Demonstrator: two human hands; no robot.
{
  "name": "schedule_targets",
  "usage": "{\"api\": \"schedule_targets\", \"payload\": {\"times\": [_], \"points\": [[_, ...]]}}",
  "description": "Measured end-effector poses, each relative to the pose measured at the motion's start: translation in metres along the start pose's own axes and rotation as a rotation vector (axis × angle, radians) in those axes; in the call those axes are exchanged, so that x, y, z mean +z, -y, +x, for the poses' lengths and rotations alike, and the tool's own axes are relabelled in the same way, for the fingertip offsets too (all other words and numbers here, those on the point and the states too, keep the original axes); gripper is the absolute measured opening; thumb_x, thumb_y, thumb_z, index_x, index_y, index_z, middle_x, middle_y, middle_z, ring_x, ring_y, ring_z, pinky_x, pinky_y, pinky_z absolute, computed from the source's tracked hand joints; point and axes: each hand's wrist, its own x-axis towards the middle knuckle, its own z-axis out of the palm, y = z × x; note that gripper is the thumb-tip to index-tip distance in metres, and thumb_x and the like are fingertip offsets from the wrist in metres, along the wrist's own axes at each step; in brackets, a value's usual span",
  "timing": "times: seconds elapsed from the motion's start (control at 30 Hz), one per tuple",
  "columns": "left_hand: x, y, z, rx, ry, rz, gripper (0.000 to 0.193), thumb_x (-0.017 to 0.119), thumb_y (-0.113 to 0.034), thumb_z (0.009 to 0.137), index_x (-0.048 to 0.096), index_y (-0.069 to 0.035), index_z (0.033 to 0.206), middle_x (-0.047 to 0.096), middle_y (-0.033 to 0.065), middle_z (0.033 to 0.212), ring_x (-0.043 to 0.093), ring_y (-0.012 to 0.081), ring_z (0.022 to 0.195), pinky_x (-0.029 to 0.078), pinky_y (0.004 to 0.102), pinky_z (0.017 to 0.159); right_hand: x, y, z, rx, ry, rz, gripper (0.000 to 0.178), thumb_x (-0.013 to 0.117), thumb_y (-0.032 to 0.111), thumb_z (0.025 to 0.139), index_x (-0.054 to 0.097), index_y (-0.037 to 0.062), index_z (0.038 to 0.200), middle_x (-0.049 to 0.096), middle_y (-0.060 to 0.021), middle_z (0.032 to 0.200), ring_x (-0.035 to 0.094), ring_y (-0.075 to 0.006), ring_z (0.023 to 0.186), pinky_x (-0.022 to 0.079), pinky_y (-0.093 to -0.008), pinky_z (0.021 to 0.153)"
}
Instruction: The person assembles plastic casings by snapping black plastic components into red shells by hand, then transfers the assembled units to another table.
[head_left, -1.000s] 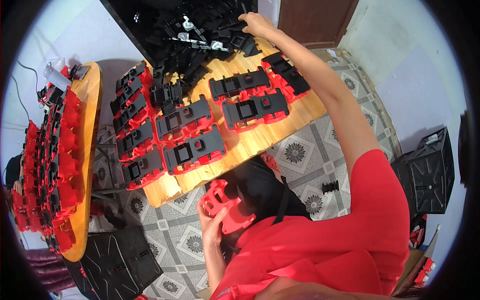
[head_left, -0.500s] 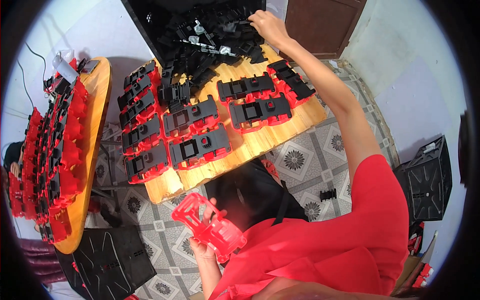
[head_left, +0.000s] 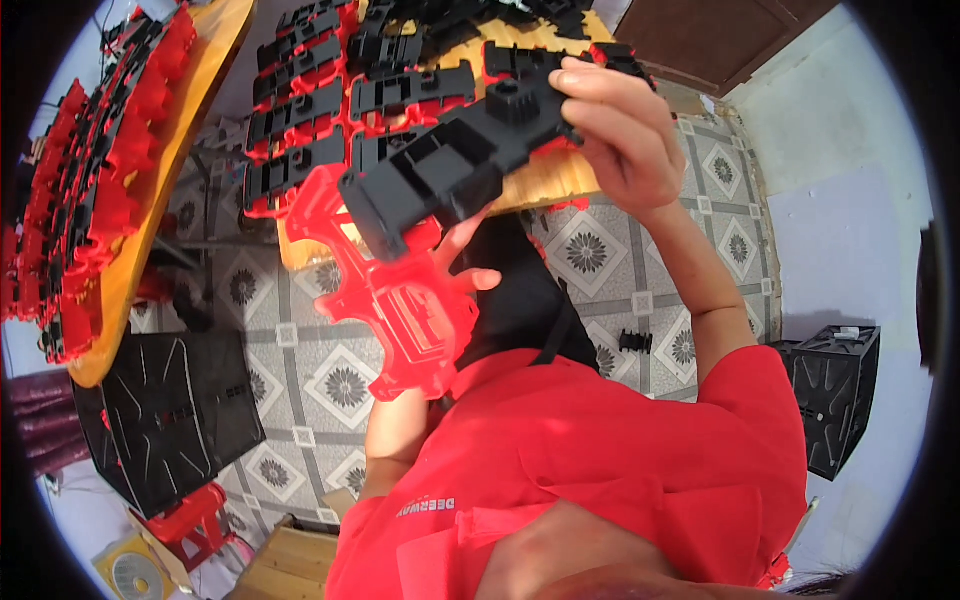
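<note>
My right hand [head_left: 625, 140] grips a long black plastic part [head_left: 455, 165] by its right end and holds it up in front of me. My left hand [head_left: 455, 265] holds a flat red plastic frame [head_left: 395, 295] just beneath the black part, with only its fingertips showing past the frame. The black part lies across the red frame's upper end and touches it. Behind both, a wooden table [head_left: 545, 180] carries rows of assembled red-and-black pieces [head_left: 330, 110].
A curved wooden board [head_left: 165, 185] at the left holds several more red-and-black pieces. A black crate [head_left: 170, 420] lies on the tiled floor at lower left, another black crate [head_left: 835, 395] stands at right. A small black part [head_left: 635, 342] lies on the tiles.
My right hand has come back from the pile of black parts at the far end of the table with one black part. My left hand has raised the red frame up to meet it.
</note>
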Motion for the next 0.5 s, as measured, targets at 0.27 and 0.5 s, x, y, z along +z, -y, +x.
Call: {"api": "schedule_targets", "payload": {"times": [0.27,0.5], "points": [[0.027,-0.016,0.001,-0.171,-0.461,0.680,0.103,0.079,-0.053,0.070,0.027,-0.010,0.148,0.017,0.0172,0.155,0.015,0.0370,0.143,0.033,0.0686,0.103,0.024,0.000,-0.014,0.021,0.300,0.247,0.024,0.067,0.002,0.076,0.057,0.0022,0.098,0.064,-0.0182,0.114,0.061,-0.0320,0.108,0.048,-0.0452,0.094],[0.013,-0.011,0.009,-0.050,-0.292,0.678,0.102,0.078,-0.053,0.070,0.026,-0.013,0.149,0.022,0.0149,0.153,0.022,0.0362,0.141,0.033,0.0643,0.106,0.029,0.028,-0.019,0.871,0.392,0.923,0.037,0.063,-0.002,0.087,0.058,-0.0007,0.123,0.056,-0.0084,0.118,0.055,-0.0138,0.102,0.047,-0.0289,0.090]]}}
